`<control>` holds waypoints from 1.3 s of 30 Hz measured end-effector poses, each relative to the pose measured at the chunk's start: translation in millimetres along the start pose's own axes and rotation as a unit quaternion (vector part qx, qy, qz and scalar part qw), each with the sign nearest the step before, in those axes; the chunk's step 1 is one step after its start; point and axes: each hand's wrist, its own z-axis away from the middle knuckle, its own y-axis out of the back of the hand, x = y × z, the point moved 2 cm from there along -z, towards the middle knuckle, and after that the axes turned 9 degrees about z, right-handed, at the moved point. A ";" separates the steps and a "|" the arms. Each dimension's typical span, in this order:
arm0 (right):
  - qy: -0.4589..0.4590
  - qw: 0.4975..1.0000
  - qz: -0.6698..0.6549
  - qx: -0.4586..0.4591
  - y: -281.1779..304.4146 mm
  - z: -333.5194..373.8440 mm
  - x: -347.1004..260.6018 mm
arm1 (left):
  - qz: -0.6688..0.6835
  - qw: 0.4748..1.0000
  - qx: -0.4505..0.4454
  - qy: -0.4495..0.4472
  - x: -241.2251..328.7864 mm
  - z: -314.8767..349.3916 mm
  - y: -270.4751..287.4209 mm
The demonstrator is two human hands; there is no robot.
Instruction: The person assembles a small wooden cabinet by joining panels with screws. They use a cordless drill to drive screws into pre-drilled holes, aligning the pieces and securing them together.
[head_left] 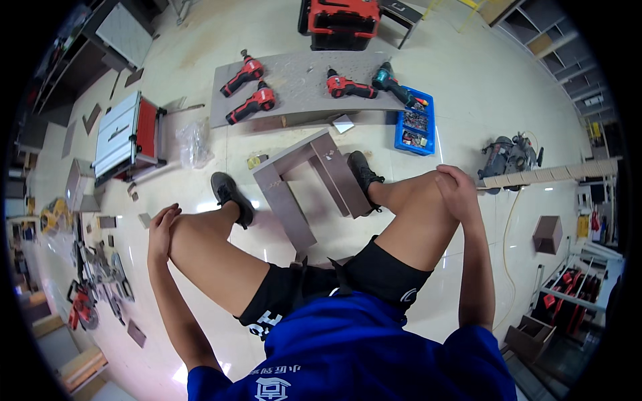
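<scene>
My left hand (pixel 162 230) rests on my left knee, its fingers laid over the kneecap and holding nothing. On the right knee lies my right hand (pixel 460 194), fingers stretched out, also without any object. Between my shoes on the floor stands a grey-brown board assembly (pixel 284 207), made of several panels joined at angles. Beyond it a low grey bench (pixel 301 80) carries three red-and-black cordless drills (pixel 351 87) and a teal one (pixel 391 80). A blue tray (pixel 414 150) of small hardware sits at the bench's right end.
A red-and-black toolbox (pixel 341 23) stands behind the bench. To the left are a table saw (pixel 124 137), a clear plastic bag (pixel 194 144) and scattered board offcuts. At right a grey machine (pixel 506 157) has a hose (pixel 552 175) and a yellow cable (pixel 508 234) along the floor.
</scene>
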 end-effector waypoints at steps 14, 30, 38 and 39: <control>-0.048 0.874 -0.450 -0.179 -70.2 12.5 106.5 | 0.433 0.901 -0.034 -0.004 -111.2 33.6 -2.4; -0.194 0.844 -0.496 -0.068 -116.6 52.1 135.5 | 0.343 0.915 0.054 0.205 -169.2 47.8 9.8; 0.201 0.770 -0.591 0.129 131.9 26.3 58.7 | 0.195 0.911 0.097 -0.349 65.8 110.2 65.6; 0.118 0.782 -0.545 0.278 134.5 30.2 22.6 | 0.254 0.875 0.146 -0.386 92.3 119.9 50.0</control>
